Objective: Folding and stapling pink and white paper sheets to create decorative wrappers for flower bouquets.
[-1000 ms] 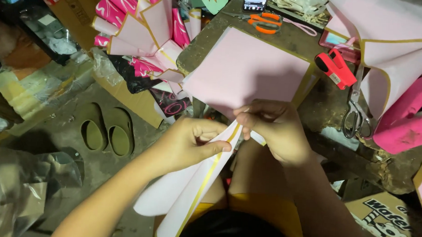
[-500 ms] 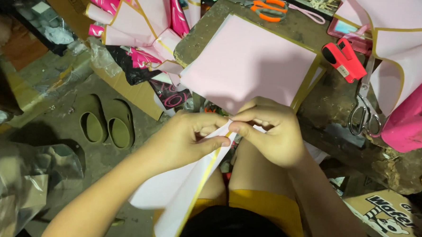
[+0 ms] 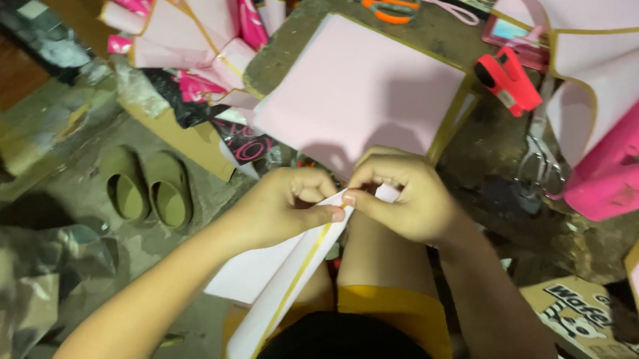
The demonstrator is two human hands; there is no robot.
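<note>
Both hands pinch the top corner of a folded pale pink paper sheet with a gold edge stripe (image 3: 286,286). Left hand (image 3: 286,207) curled closed, thumb pressed flat on the fold. Right hand (image 3: 405,197) closed too, fingertips clamped on the same corner, touching the left thumb. The sheet hangs down from the hands over the person's lap.

Landmark: flat stack of pink paper with gold border (image 3: 366,88) on the worn table, just above the hands. Red stapler (image 3: 508,78) right of the stack. Orange-handled scissors (image 3: 392,3) above it. Pair of olive slippers (image 3: 147,188) on the floor, well left of it.
</note>
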